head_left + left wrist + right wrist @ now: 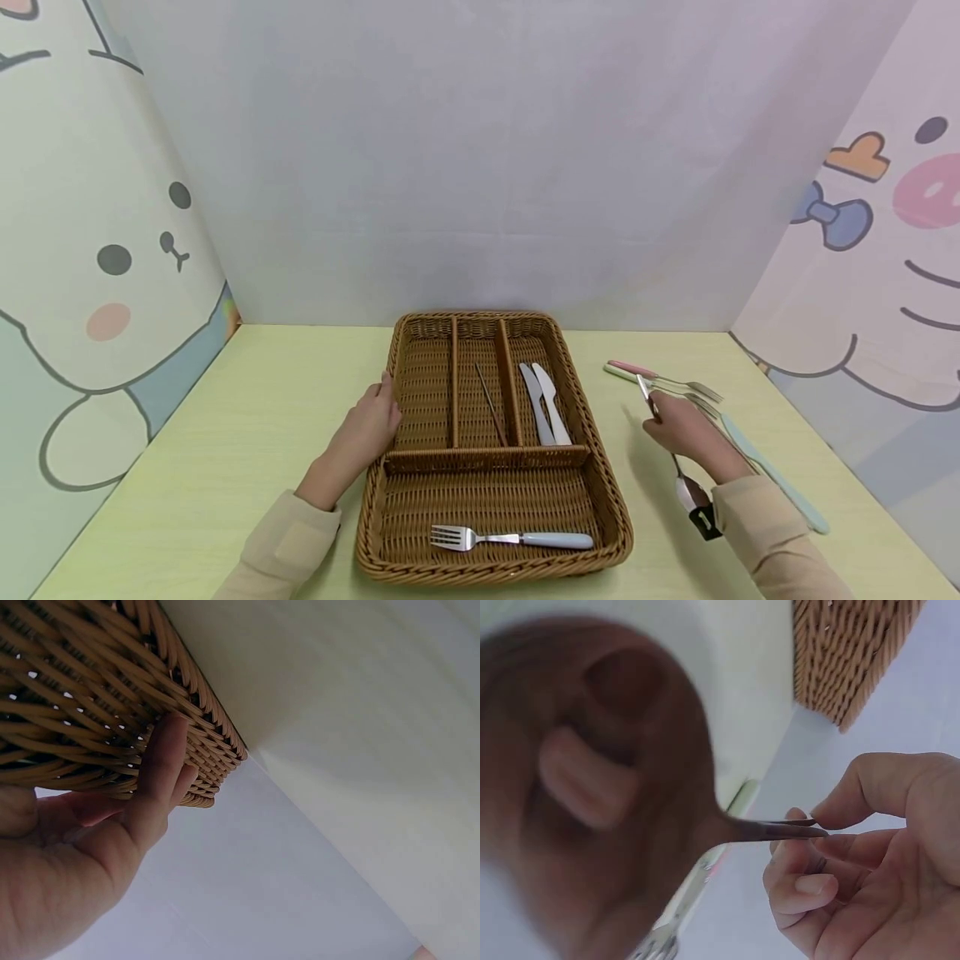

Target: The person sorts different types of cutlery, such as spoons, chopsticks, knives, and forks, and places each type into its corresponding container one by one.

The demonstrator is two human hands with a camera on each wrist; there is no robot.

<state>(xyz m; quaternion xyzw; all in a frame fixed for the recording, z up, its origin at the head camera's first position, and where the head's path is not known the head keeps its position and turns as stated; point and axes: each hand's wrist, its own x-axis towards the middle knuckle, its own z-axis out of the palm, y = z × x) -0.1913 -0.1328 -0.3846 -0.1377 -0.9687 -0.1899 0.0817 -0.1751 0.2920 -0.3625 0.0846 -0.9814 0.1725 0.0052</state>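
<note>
On the surface (300,375), the basket (487,573) is gripped at its rim by the left hand (367,425); to its right, the spoon (684,493), pinched in the right hand (681,429)'s fingers, should be lifted clear of the forks (636,368).

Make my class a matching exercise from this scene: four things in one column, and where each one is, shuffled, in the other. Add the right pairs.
Things
1. Pink-handled fork
2. Two knives side by side
3. Spoon
4. Left hand

Places
A. In the back right compartment of the basket
B. At the basket's left side
C. Lying on the table, right of the basket
D. In the right hand

Right pairs: 1-C, 2-A, 3-D, 4-B
</note>
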